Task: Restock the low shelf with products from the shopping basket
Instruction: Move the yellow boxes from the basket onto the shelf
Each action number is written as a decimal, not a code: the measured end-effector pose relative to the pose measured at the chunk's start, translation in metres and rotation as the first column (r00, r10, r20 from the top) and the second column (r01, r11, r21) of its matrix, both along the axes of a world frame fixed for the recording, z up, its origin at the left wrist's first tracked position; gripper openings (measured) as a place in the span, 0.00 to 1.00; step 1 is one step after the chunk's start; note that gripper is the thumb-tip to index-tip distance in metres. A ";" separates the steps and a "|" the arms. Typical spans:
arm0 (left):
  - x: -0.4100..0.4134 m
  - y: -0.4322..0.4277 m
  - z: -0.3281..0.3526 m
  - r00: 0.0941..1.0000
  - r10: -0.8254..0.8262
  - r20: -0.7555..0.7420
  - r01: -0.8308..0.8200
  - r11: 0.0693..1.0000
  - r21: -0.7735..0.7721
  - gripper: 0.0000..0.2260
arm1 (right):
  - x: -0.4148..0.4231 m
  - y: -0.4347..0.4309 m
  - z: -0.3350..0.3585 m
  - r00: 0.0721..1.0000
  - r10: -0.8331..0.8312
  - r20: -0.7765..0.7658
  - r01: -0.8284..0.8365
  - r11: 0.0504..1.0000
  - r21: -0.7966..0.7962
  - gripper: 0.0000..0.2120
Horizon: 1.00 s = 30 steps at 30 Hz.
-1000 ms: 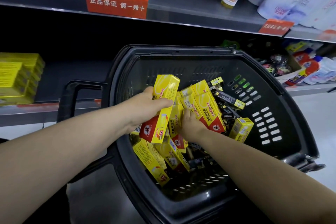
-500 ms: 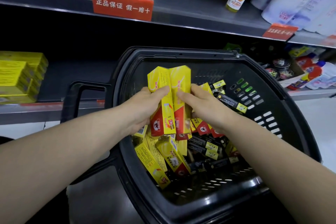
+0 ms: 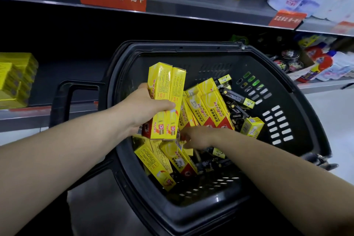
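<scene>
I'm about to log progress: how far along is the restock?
Done: a stack of yellow boxes already sits on the low shelf at left. In hand: the left hand holds two yellow boxes above the basket; the right hand reaches among the loose ones. Left: many yellow boxes and several black boxes remain inside.

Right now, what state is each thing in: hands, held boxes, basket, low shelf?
left hand: shut on two yellow boxes, held upright
right hand: down among loose boxes, grip unclear
basket: part full, boxes jumbled
low shelf: yellow stack at left, bare space beside it
</scene>
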<state>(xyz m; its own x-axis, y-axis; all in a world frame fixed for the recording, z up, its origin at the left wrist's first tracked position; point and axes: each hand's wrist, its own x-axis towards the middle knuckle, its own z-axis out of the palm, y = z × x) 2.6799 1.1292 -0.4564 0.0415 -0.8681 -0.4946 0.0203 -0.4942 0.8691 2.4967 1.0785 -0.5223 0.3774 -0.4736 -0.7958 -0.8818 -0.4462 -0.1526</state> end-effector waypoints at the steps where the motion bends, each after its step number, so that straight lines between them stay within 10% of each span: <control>1: 0.000 -0.001 0.000 1.000 -0.002 0.005 0.002 1.000 0.002 0.24 | 0.001 0.005 -0.009 1.000 0.020 -0.017 -0.019 0.999 0.027 0.24; 15: 0.004 -0.004 -0.001 0.999 0.008 -0.053 -0.008 1.000 -0.007 0.17 | 0.008 -0.018 0.019 0.966 -0.124 0.226 0.154 0.981 -0.117 0.20; 18: 0.005 -0.003 0.005 0.995 0.035 -0.089 -0.038 0.999 -0.034 0.18 | -0.005 -0.031 0.058 0.778 -0.385 0.496 0.481 0.874 -0.076 0.11; 22: 0.006 -0.002 0.012 0.984 0.072 -0.161 -0.079 0.996 -0.035 0.20 | 0.000 -0.024 0.095 0.294 -0.686 0.665 0.742 0.602 0.294 0.14; 30: 0.026 0.015 0.037 0.974 0.060 -0.217 -0.086 0.990 -0.111 0.21 | 0.039 0.006 0.139 0.109 -0.767 0.633 0.610 0.554 0.566 0.24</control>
<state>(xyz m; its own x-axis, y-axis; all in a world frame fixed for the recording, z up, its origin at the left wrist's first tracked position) 2.7055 1.1441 -0.4198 0.0120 -0.9199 -0.3919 0.2436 -0.3775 0.8934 2.5356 1.0842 -0.3829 0.3767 -0.8099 -0.4497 -0.2489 0.3791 -0.8912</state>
